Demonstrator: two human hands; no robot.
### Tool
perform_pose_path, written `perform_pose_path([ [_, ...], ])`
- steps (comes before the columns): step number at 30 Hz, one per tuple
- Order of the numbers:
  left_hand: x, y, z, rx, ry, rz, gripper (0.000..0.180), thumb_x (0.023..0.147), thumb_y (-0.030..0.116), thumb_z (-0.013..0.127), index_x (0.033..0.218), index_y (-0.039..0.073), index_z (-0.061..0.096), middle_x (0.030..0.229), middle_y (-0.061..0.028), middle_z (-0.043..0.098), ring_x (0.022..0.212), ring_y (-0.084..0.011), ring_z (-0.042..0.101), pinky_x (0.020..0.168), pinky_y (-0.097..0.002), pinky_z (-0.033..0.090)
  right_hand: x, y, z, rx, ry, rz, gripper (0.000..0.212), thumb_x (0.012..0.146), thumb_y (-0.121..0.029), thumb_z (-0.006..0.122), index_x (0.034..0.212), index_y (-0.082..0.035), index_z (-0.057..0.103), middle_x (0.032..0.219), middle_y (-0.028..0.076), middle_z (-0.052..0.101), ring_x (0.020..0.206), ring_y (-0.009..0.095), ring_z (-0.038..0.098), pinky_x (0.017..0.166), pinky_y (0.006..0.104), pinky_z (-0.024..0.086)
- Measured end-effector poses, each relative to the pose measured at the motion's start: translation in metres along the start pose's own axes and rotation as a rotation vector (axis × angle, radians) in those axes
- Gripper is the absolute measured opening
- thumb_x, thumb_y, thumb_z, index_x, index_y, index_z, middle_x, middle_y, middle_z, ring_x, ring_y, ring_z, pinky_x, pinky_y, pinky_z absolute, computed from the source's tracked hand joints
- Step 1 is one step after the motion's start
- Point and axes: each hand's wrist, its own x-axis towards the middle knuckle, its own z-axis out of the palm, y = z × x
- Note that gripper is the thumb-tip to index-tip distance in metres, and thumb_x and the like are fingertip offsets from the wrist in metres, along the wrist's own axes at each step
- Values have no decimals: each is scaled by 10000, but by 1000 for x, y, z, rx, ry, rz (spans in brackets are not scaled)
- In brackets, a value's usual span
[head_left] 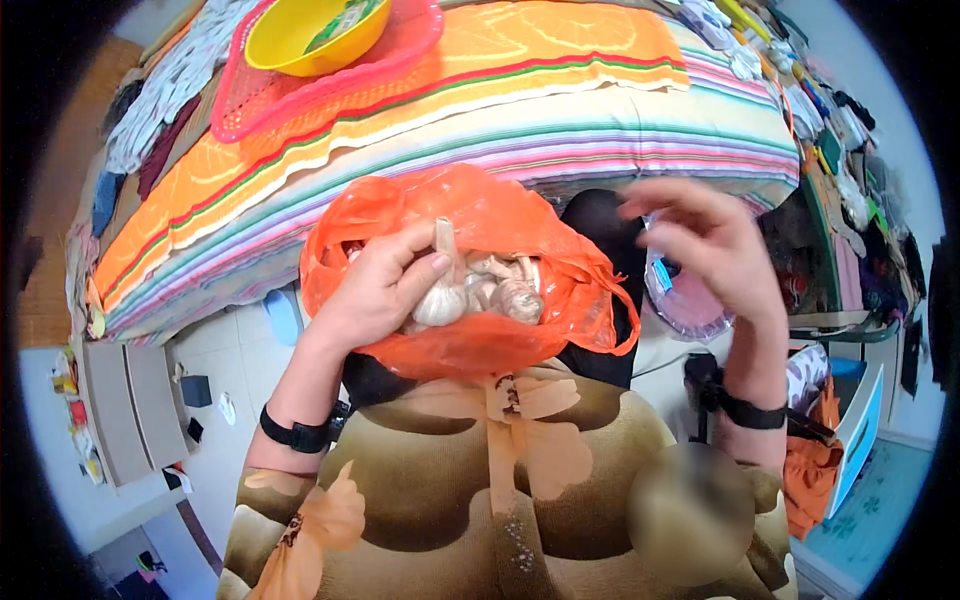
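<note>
An orange-red plastic bag (455,347) rests on my lap with its mouth spread wide. Inside it lie several whitish garlic bulbs (519,299). My left hand (372,288) is closed on one garlic bulb (438,306) over the bag's mouth, thumb and fingers around its upright stem. To the right of the bag, my right hand (715,245) is raised, its slightly blurred fingers curved and apart, with nothing visible in them. Below that hand sits a round pinkish container (690,306) lined with clear plastic, with a small blue piece at its side, partly hidden by the hand.
Ahead stands a surface covered with striped cloth (560,150). On it, a pink plastic basket (235,118) carries a yellow bowl (290,60) with a green packet inside. Cluttered belongings line the right, near an open drawer (858,440). A cabinet (135,410) stands at left.
</note>
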Motion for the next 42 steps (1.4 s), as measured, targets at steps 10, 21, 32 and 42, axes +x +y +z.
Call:
perform_pose_path([
  [10,11,-1,-14,201,174,117,314,969,110,461,1245,-27,522,1182,-100,610,1098,-167,564,960,-310,437,60,42,71,-636,-212,-199,510,831,-137,626,1318,-73,486,1270,193,553,1129,386,546,948,410,458],
  [21,24,3,-3,104,143,181,205,948,123,498,1108,33,589,1002,-103,645,923,-190,618,850,-318,476,23,13,32,58,-73,114,294,883,-47,603,1167,30,609,1057,52,666,966,113,598,855,262,474],
  [32,34,23,4,-59,132,216,136,904,127,620,949,0,640,815,-82,642,732,-129,603,689,-280,494,67,-6,79,98,-70,-181,217,835,-66,662,1043,-6,680,810,98,628,738,150,599,679,272,482],
  [42,23,15,-6,137,114,278,142,863,144,658,915,13,647,787,-88,644,697,-162,612,649,-305,485,69,-6,93,290,-90,8,88,852,-69,664,904,3,660,749,13,634,680,54,578,616,231,478],
])
